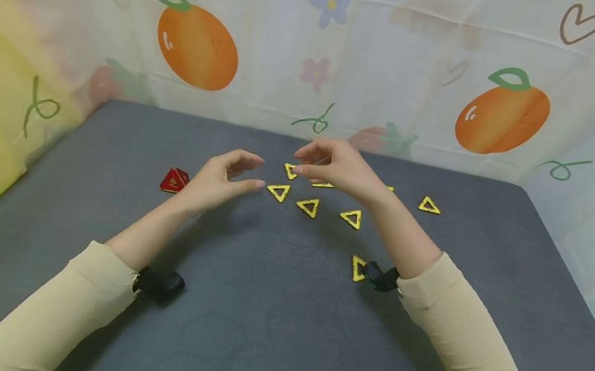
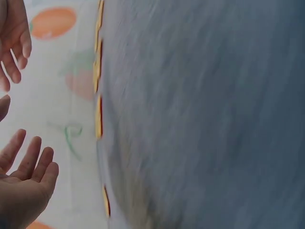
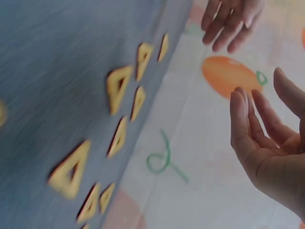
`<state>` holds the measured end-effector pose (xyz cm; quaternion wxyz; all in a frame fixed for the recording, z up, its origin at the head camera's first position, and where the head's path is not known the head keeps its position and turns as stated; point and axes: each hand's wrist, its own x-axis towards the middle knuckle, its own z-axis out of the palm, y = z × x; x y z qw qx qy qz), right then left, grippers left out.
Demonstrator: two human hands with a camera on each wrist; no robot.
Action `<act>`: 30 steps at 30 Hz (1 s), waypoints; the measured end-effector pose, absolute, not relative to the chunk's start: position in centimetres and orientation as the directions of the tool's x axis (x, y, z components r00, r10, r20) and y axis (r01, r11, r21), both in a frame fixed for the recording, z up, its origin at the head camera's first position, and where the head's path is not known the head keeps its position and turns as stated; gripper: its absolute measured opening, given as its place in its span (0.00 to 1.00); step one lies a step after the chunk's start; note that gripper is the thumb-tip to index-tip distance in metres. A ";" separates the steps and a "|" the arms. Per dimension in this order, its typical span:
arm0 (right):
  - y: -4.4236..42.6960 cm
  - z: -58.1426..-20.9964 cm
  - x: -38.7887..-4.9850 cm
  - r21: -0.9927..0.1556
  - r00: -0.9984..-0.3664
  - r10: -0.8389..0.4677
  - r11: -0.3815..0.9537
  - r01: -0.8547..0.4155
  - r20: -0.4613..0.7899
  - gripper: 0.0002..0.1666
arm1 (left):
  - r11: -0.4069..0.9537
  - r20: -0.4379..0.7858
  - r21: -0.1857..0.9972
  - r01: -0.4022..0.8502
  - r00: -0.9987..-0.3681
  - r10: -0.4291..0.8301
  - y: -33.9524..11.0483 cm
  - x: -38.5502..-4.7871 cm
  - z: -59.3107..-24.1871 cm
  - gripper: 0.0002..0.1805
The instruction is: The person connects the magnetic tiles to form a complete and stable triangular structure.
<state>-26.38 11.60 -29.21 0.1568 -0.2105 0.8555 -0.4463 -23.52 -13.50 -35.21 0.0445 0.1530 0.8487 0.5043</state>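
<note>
Both hands hover above the dark table with nothing in them. My left hand (image 1: 220, 177) has loosely bent fingers and a thumb held apart; a red triangular piece (image 1: 175, 181) lies just left of it. My right hand (image 1: 341, 166) is raised over several flat yellow triangles with open centres, its fingers relaxed. Nearest the left thumb is one yellow triangle (image 1: 278, 192); another yellow triangle (image 1: 308, 207) lies below the right hand. In the left wrist view the left hand (image 2: 28, 181) shows spread fingers. The right wrist view shows the right hand (image 3: 271, 143) empty too.
Farther right on the dark table (image 1: 263, 334) lies a lone yellow triangle (image 1: 430, 205). A nearer triangle (image 1: 357, 268) is partly covered by the black wrist strap (image 1: 380, 277). Behind the table hangs a fruit-printed curtain (image 1: 274, 34).
</note>
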 end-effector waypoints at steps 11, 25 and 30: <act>21.6 -31.1 -25.6 -0.773 -0.916 -0.373 0.621 -0.128 -0.148 0.21 | 0.468 -0.003 0.831 0.299 -0.840 0.543 -6.0 -21.0 -36.4 0.28; 30.6 -33.9 -24.9 -0.672 -0.859 -0.397 0.735 -0.088 -0.322 0.30 | 0.530 -0.072 0.775 0.345 -0.784 0.616 1.1 -19.1 -38.9 0.34; 31.1 -34.6 -24.8 -0.649 -0.838 -0.401 0.757 -0.076 -0.369 0.31 | 0.547 -0.047 0.774 0.320 -0.832 0.553 2.0 -18.9 -39.8 0.32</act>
